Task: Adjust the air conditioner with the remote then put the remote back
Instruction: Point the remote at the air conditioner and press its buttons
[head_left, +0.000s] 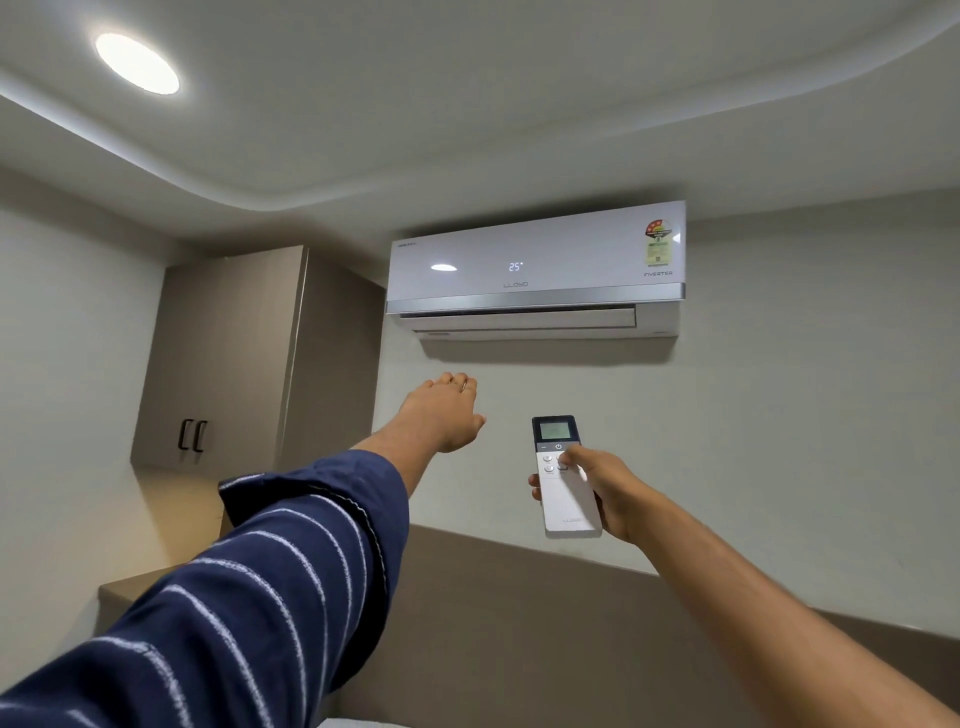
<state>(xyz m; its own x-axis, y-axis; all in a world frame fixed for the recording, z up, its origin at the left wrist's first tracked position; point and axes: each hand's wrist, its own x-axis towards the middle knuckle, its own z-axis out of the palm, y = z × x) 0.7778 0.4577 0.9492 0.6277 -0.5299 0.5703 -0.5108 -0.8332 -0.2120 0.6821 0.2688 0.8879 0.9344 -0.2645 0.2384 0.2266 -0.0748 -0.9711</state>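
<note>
While the right hand (605, 486) grips the one remote (563, 475), thumb on what looks like a button, the left hand (441, 413) reaches up empty, fingers loosely spread, under the single air conditioner (535, 267) reading 25.

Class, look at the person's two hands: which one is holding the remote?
The right hand, with the bare forearm, holds the remote, its thumb on the buttons. The left hand, from the striped blue sleeve, reaches up empty towards the air conditioner.
</note>
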